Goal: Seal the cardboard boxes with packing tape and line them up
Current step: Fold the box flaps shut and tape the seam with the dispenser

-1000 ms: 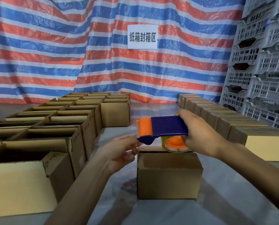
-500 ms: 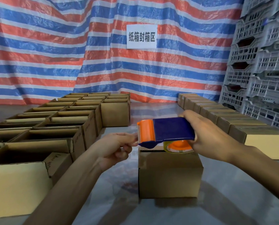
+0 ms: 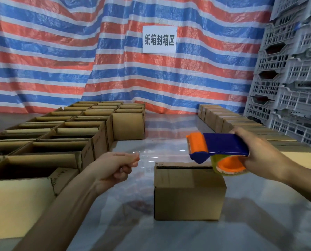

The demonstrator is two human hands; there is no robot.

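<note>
A small brown box (image 3: 189,192) sits on the shiny floor (image 3: 133,232), in the middle. Its top flaps are folded down, with a dark slit along the far edge.

Just above the box's right top corner is a blue and orange tape gun (image 3: 218,149). The right hand (image 3: 259,156) has its fingers wrapped around the gun's back end. A strip of clear tape (image 3: 163,154) runs from the gun to the left, above the box. The left hand (image 3: 115,165), up and left of the box, has curled fingers that pinch the end of the strip.

Left of the box are many open boxes (image 3: 60,142) in rows. Right of it and farther back is a line of shut boxes (image 3: 241,124). Beside that line stand gray crates (image 3: 286,87) in tall stacks. Behind everything hangs a striped sheet (image 3: 60,60) in red, white and blue with a white sign (image 3: 159,40) on it.
</note>
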